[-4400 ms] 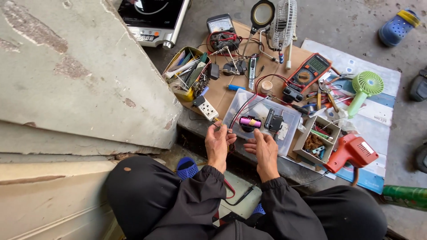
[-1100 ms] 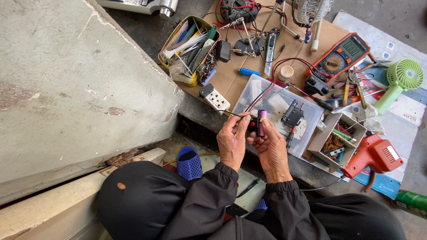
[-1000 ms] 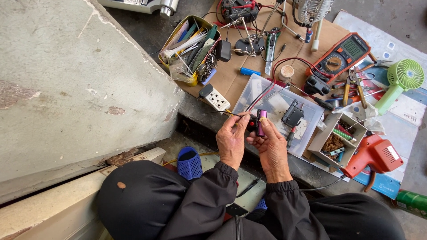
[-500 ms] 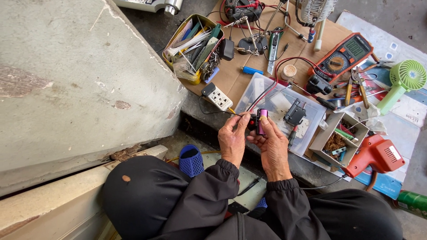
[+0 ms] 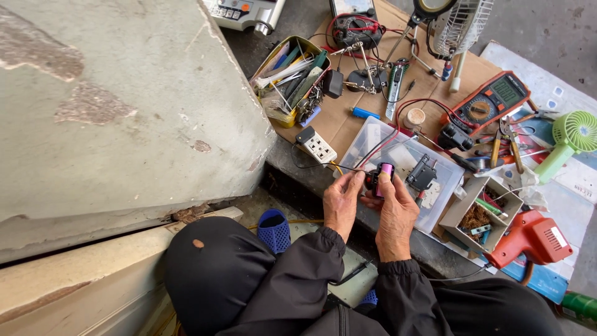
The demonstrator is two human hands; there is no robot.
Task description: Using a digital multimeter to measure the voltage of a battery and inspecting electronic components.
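My right hand (image 5: 393, 210) grips a small black holder with a pink cylindrical cell (image 5: 384, 172) in it, thumb pressed on the cell. My left hand (image 5: 342, 200) pinches a thin black wire (image 5: 323, 167) at the holder's left side. Red and black leads (image 5: 379, 146) run up from the holder toward the orange multimeter (image 5: 491, 101). Both hands hover over the near edge of a clear plastic tray (image 5: 398, 155), where a small black part (image 5: 423, 174) lies.
A yellow tin of tools (image 5: 292, 81), a white power strip (image 5: 317, 145), a helping-hands stand (image 5: 367, 62), a green handheld fan (image 5: 569, 140), a red heat tool (image 5: 528, 239) and a small parts box (image 5: 479, 214) crowd the cardboard. A large concrete slab (image 5: 118, 106) stands at left.
The view has shifted slightly. Both hands stay on the holder with the pink cell, which keeps its place over the clear tray.
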